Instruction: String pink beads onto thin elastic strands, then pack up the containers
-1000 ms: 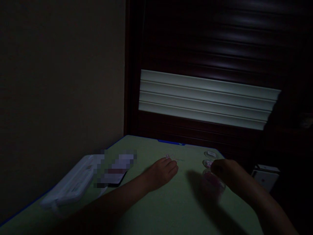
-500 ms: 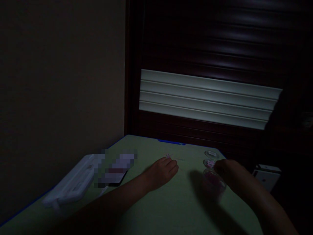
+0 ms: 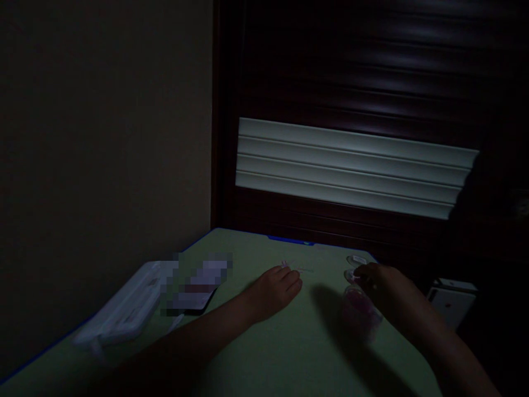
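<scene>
My left hand (image 3: 276,291) rests on the table with its fingers curled. At its fingertips is a small pale-pink piece (image 3: 285,264), and a thin clear strand (image 3: 305,269) runs out to the right; the dark hides what the fingers hold. Over a small round dish (image 3: 349,275) with pinkish bits in it is my right hand (image 3: 379,280), thumb and finger pinched together. Anything between those fingertips is too small to make out. Just below the right hand stands a clear round container (image 3: 360,313) with pink contents.
Behind the dish lies a clear round lid-like piece (image 3: 356,260) with a label. A long white case (image 3: 119,309) and a phone-like slab (image 3: 200,303), partly pixelated, lie at the left. A white device (image 3: 452,300) stands beyond the right table edge. Dark slatted panels rise behind.
My right hand has shifted slightly left and up, its fingertips now further over the small dish. My left hand has stayed in place.
</scene>
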`<state>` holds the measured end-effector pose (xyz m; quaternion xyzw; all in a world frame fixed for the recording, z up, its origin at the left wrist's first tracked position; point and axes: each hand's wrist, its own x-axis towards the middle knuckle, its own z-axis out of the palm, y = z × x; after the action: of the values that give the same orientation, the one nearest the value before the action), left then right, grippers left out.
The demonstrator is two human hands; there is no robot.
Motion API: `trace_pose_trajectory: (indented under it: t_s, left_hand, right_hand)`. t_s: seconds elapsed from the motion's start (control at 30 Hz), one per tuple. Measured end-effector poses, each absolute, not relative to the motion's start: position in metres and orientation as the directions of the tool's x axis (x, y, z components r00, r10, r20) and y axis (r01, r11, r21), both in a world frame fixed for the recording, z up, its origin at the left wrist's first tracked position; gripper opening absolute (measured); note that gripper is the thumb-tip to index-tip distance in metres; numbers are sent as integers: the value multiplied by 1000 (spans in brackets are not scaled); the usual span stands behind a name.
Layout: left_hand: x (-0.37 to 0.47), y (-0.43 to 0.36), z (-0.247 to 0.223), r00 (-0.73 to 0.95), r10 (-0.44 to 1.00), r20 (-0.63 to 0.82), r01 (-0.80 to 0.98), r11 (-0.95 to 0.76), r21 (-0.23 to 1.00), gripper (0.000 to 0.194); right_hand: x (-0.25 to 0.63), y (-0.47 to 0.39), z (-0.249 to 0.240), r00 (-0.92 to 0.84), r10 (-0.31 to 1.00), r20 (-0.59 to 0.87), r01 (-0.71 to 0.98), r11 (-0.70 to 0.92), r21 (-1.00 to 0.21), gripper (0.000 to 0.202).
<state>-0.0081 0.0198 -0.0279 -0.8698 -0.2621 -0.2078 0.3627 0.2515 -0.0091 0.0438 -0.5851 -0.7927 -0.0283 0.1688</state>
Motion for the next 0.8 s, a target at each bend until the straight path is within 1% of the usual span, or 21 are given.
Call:
trace_pose_trajectory:
  t_s: [0.17,0.3,0.47,0.67,0.8]
  left_hand:
    - [-7,19,-28,775,306,553,607,-603,-518,11]
    - [-7,19,-27,774,324,544,610,-613,-503,11]
    - [-7,18,-27,772,329,544,614,-610,-501,10]
    - [-6,18,-28,776,312,549,608,-603,-517,10]
    - [-6,18,-28,778,301,552,602,-611,-514,10]
  right_hand:
    - [227,-17,40,-327,835,443,897,421,-131,23]
    - [206,-24,35,-363,796,484,885,458,-89,25]
    - [190,-28,26,-440,783,440,860,509,-45,24]
    - [178,-29,14,-483,785,388,828,554,-89,19]
    - [175,-29,11,-480,786,390,816,563,-130,19]
